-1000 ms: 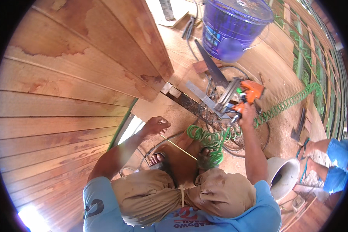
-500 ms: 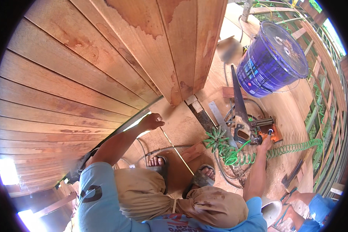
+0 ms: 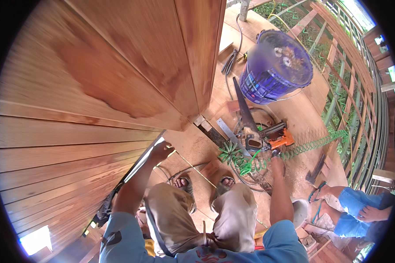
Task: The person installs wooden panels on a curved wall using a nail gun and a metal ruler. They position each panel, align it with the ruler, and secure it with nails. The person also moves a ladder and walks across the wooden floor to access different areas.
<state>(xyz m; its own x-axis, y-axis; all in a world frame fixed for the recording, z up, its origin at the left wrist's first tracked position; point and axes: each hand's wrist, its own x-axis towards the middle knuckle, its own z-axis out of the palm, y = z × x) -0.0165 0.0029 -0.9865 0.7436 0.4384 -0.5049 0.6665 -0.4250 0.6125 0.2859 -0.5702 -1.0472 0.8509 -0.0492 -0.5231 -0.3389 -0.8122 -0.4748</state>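
Purple bucket (image 3: 267,83), between one and two o'clock: lid (image 3: 296,65) stained, contents hidden; side printing (image 3: 250,82) illegible from where I stand. Orange nail gun (image 3: 285,139), three o'clock; right hand (image 3: 277,162) just beside it, finger closure undeterminable. Left hand (image 3: 162,150), eight o'clock: fingers curled near thin pale strip (image 3: 195,169), hold unclear.

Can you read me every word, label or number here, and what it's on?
Nothing here reads clearly.
Purple bucket: print on its side, too small and blurred.
Blue shirt: reddish front print, cut off at the lower edge, unreadable.
Left sleeve: a dark curved mark, no clear word.
Orange tool: no lettering I can make out.
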